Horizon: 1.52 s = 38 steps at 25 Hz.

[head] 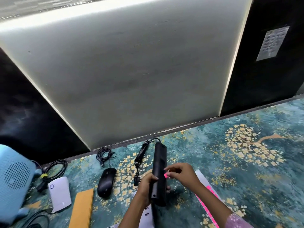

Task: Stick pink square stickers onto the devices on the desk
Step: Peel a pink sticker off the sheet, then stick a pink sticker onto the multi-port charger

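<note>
On teal floral desk [246, 170]: left fingers [153, 176] grip black strip [159, 160], right fingers [173, 174] pinch sticker [166, 175].

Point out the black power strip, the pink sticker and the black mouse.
black power strip [159, 159]: head view, upper half of its body.
pink sticker [166, 175]: head view, its visible pink face.
black mouse [106, 182]: head view, middle of its back.

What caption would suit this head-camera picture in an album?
Left hand grips a black power strip while the right hand pinches a pink sticker against it.

Teal floral desk [189, 155] with black mouse [106, 181], white device [60, 193], tan envelope [83, 209], blue speaker [13, 178], pink sticker sheet [209, 195]
</note>
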Available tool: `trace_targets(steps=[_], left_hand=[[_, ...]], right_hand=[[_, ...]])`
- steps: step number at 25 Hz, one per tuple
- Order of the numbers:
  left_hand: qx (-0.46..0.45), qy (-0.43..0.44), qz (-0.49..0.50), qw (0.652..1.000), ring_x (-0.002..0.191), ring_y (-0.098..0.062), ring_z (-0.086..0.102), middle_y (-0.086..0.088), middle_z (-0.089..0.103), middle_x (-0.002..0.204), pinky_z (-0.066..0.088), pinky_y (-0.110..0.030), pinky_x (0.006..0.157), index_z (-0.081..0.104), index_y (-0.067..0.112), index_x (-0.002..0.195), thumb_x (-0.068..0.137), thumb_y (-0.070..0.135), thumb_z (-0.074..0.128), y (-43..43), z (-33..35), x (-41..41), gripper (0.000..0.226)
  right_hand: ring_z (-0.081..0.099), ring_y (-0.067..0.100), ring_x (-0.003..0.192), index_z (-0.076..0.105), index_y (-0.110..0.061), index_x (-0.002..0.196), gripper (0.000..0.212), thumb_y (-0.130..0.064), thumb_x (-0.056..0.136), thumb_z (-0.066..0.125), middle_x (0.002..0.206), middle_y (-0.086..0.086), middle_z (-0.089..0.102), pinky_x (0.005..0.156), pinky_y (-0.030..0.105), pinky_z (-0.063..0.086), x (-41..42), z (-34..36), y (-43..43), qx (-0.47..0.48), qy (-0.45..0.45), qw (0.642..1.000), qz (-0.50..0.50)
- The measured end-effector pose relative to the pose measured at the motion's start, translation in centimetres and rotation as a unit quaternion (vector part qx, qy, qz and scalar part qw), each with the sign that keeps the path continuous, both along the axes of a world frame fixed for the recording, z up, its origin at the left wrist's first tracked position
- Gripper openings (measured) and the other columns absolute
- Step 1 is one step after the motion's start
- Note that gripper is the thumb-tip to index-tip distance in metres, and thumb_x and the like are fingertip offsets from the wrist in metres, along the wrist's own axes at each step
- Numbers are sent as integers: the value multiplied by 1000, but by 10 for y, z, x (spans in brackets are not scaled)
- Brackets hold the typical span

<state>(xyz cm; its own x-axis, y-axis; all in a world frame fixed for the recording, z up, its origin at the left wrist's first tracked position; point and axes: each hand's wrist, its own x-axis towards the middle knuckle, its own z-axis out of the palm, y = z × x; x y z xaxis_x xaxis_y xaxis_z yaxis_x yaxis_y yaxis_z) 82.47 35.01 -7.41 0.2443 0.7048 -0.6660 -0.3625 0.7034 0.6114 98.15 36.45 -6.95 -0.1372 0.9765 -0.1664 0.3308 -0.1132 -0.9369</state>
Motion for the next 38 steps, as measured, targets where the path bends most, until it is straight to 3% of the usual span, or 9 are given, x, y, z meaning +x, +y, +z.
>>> trace_targets(steps=[5,11,14,18,20,24,30,36,38], left_hand=[[1,-26,-2,1000,54,-36,62,-25,67,81,56,-34,52,59,-8,93,62,12,36,-4,-2,-8,43],[-6,-30,-27,999,57,-36,63,-29,61,89,54,-35,57,58,-11,95,64,14,35,-2,-8,-16,46],[-1,-19,-43,999,56,-34,63,-27,64,69,52,-33,56,58,-11,90,64,14,35,-3,-7,-18,43],[14,94,-69,993,52,-28,61,-19,60,69,49,-31,52,53,-2,90,79,6,38,5,-2,-11,20],[68,271,-130,951,62,-23,58,-16,57,86,50,-39,61,48,2,104,86,3,44,14,-6,0,18],[133,525,-266,797,124,-37,40,-22,23,145,38,-40,101,8,3,146,89,31,50,14,-14,38,76],[188,669,-291,658,138,-35,20,-16,14,153,26,-45,110,-7,6,147,88,56,40,-5,-28,65,90],[298,638,-270,657,143,-29,10,-7,11,155,13,-47,115,12,16,147,90,42,45,-9,-21,51,71],[361,544,-232,721,133,-23,30,-6,30,144,28,-33,108,23,15,144,86,34,56,-18,-17,53,69]], right_hand=[[56,-2,53,57,-35,59,29,-15,67,77,58,-13,61,53,10,43,-13,-1,17,29,-108,992,63],[57,14,70,56,-27,63,26,-22,59,81,73,-6,59,66,33,49,-17,2,25,63,-179,979,76],[53,10,63,52,-25,57,32,-16,58,83,67,-6,57,57,17,41,-19,-9,22,29,-104,994,-25],[53,6,59,54,-23,59,27,-7,73,70,64,-4,60,61,25,40,-15,-22,13,7,-51,992,-117],[52,6,60,57,-20,67,19,-6,77,66,72,0,62,59,24,41,2,-24,5,25,-107,988,-106],[58,26,95,63,-14,98,21,-14,76,66,103,9,62,79,36,49,56,-34,-18,15,-323,939,-117],[52,34,106,53,-10,117,45,-19,76,71,120,16,49,85,38,45,83,-40,-47,-97,-376,907,-162],[54,27,71,53,-8,100,30,0,75,67,84,15,61,60,33,43,76,-39,-54,-76,-261,943,-190],[53,18,54,55,-10,95,31,-1,71,73,60,6,55,49,24,43,76,-28,-53,-97,-132,970,-179]])
